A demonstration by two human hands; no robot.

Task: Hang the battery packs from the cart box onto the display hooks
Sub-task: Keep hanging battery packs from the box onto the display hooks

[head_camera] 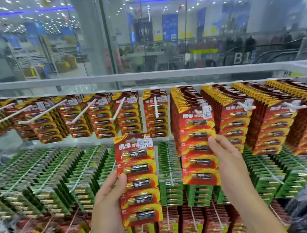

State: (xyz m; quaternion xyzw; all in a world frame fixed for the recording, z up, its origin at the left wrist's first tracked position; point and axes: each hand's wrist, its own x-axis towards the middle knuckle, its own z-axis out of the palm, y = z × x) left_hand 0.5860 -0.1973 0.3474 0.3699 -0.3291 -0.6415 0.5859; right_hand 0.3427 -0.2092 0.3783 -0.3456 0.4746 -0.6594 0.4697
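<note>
Holding red battery pack (138,178) in left hand (108,195) | right hand (227,158) pinching hung pack (198,145) | hooks (116,108) well stocked.

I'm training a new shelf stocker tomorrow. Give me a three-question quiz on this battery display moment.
1. True or false: the left hand holds a red battery pack off the hooks.
2. The right hand touches: A) a green pack, B) the front pack of a full red row, C) a bare hook.
3. Fill in: the row below the top red packs holds ____ packs.

Key: 1 true; 2 B; 3 green.
</note>
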